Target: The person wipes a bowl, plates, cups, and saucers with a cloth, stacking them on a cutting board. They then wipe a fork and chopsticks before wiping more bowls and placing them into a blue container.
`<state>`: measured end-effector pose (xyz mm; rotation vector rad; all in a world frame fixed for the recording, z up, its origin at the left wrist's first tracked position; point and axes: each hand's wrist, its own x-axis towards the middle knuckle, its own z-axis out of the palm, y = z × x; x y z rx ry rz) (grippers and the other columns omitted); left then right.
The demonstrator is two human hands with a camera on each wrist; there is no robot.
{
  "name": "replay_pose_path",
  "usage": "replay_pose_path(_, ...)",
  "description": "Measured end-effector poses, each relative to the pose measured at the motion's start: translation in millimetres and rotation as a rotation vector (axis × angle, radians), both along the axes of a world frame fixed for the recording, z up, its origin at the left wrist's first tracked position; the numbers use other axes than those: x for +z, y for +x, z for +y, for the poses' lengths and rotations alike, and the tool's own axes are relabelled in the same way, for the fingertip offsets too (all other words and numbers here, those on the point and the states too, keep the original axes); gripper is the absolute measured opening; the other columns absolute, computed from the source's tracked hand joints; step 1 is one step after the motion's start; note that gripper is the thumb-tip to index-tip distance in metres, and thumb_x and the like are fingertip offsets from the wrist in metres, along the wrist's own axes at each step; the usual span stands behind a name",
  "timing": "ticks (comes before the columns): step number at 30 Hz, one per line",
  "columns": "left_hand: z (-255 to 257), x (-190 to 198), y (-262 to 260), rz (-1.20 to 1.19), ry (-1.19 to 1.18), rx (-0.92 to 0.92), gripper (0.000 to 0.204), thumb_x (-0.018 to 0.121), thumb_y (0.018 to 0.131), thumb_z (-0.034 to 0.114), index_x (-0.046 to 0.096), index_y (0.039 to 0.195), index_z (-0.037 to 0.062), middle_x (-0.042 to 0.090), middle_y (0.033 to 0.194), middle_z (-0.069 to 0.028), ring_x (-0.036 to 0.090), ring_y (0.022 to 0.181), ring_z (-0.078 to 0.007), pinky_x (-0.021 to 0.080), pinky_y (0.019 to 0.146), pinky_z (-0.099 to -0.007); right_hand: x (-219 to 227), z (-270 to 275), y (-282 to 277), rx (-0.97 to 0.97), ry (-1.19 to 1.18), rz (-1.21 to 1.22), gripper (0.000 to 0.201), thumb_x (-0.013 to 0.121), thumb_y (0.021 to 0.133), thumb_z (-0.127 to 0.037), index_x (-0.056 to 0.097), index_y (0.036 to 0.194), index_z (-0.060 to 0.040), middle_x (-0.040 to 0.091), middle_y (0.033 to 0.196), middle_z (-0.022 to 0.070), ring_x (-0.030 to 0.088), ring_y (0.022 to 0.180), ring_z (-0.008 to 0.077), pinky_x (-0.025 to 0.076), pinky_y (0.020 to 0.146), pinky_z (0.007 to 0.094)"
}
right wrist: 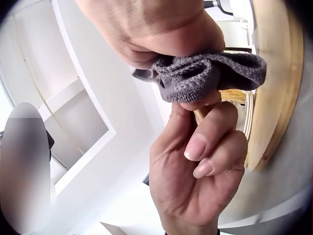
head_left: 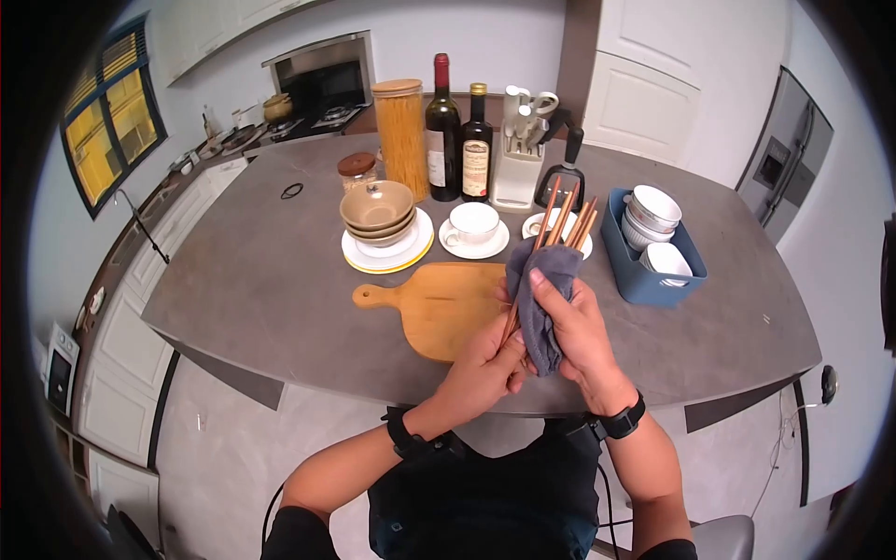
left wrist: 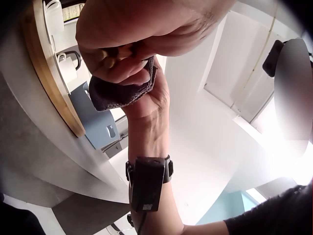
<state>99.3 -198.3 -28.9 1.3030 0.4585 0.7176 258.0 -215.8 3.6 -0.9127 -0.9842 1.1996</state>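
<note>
Over the front of the table, my right hand (head_left: 581, 331) grips a dark grey cloth (head_left: 539, 322), thumb pressed on its front. The cloth wraps around a bundle of wooden chopsticks (head_left: 566, 213), whose upper ends fan out above it. Below and to the left, my left hand (head_left: 483, 366) holds the lower part of the chopsticks, fingers curled round them. Their blunt ends (left wrist: 111, 58) poke out of that fist in the left wrist view. In the right wrist view the folded cloth (right wrist: 190, 81) hangs under the right hand, just above the left hand's fingertips.
A wooden cutting board (head_left: 439, 317) lies left of the hands. Behind stand stacked bowls (head_left: 378, 207) on plates, a cup (head_left: 473, 222) on a saucer, a pasta jar (head_left: 402, 140), two bottles (head_left: 443, 140) and a knife block (head_left: 516, 173). A blue bin (head_left: 653, 285) of white bowls stands right.
</note>
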Motion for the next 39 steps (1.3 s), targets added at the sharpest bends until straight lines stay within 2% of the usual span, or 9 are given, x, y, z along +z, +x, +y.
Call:
replay_pose_path(4,3.2,-8.6,10.9,-0.003,0.04,-0.027,0.03,0.041,0.114,0.027,0.054,0.127,0.0032,0.063,0.084,-0.0028,0.05,0.058,-0.0043,0.042,0.053,-0.0207,-2.6,-0.5,10.6,-0.028,-0.019,0.054,0.041,0.054,0.109,-0.036,0.062,0.122,0.002,0.073,0.106,0.0146,0.073,0.087,0.0174,0.061,0.072,0.0311)
replay_pose_path(8,3.7,-10.8,9.8,0.102,0.078,-0.005,0.029,0.041,0.114,0.026,0.055,0.124,0.0033,0.062,0.082,-0.0026,0.048,0.056,-0.0045,0.042,0.052,-0.0215,-12.1,14.4,18.9,-0.32,0.038,0.157,0.034,0.061,0.106,-0.034,0.067,0.107,-0.0009,0.073,0.088,0.0067,0.068,0.067,0.0123,0.054,0.055,0.0259)
replay_pose_path(14,5.3,-23.7,13.6,0.053,0.021,0.003,0.027,0.042,0.114,0.03,0.054,0.118,0.006,0.059,0.08,-0.0026,0.046,0.054,-0.0054,0.039,0.05,-0.0205,-20.4,12.6,4.5,-0.284,0.008,0.115,0.034,0.065,0.104,-0.032,0.066,0.116,0.0003,0.073,0.095,0.0076,0.069,0.079,0.0122,0.057,0.07,0.0268)
replay_pose_path(16,4.2,-21.1,12.8,0.043,-0.043,-0.01,0.025,0.042,0.114,0.03,0.054,0.114,0.0073,0.057,0.077,-0.0012,0.045,0.054,-0.0055,0.038,0.049,-0.0207,-27.4,9.9,3.9,-0.182,-0.013,0.07,0.036,0.057,0.108,-0.031,0.064,0.123,0.0015,0.073,0.113,0.0142,0.073,0.097,0.0225,0.06,0.084,0.0344)
replay_pose_path(23,3.0,-9.2,0.2,0.098,-0.121,-0.116,0.028,0.041,0.114,0.034,0.05,0.11,0.0082,0.046,0.072,0.0022,0.04,0.053,-0.0048,0.034,0.047,-0.0206,-1.9,16.5,33.1,-0.311,0.034,0.014,0.033,0.062,0.105,-0.032,0.067,0.118,-0.0016,0.074,0.1,0.0066,0.069,0.08,0.0106,0.057,0.068,0.0273)
replay_pose_path(28,0.2,-10.3,-4.6,0.056,-0.202,-0.181,0.03,0.042,0.113,0.036,0.05,0.11,0.0071,0.046,0.072,0.0017,0.038,0.053,-0.0049,0.034,0.047,-0.0211,14.7,26.6,76.4,-0.434,0.127,0.237,0.044,0.053,0.109,-0.038,0.061,0.125,0.0026,0.074,0.106,0.0138,0.075,0.101,0.023,0.062,0.084,0.0326)
replay_pose_path(32,6.3,-8.3,9.4,0.014,-0.192,-0.081,0.032,0.04,0.114,0.037,0.049,0.105,0.0073,0.045,0.072,0.0021,0.04,0.054,-0.0051,0.036,0.048,-0.0229,-10.0,6.4,32.8,-0.294,-0.038,0.25,0.049,0.052,0.108,-0.047,0.062,0.129,-0.003,0.071,0.116,0.0108,0.071,0.095,0.0173,0.06,0.081,0.0308)
replay_pose_path(34,5.1,-9.0,12.5,0.029,-0.148,-0.108,0.033,0.039,0.114,0.037,0.049,0.103,0.0076,0.044,0.072,0.0025,0.04,0.054,-0.0052,0.037,0.048,-0.0233,-24.8,-9.3,24.6,0.058,-0.055,-0.043,0.055,0.061,0.104,-0.043,0.053,0.142,-0.0042,0.067,0.129,0.016,0.07,0.112,0.026,0.06,0.09,0.0392)
replay_pose_path(39,7.5,-2.0,1.5,0.169,-0.22,-0.421,0.037,0.036,0.114,0.04,0.047,0.098,0.0088,0.042,0.072,0.0035,0.038,0.052,-0.0047,0.035,0.045,-0.0229,-6.3,-9.3,24.3,0.004,-0.156,0.045,0.038,0.071,0.099,-0.034,0.063,0.113,-0.0003,0.073,0.095,0.0145,0.073,0.083,0.0217,0.06,0.072,0.0321)
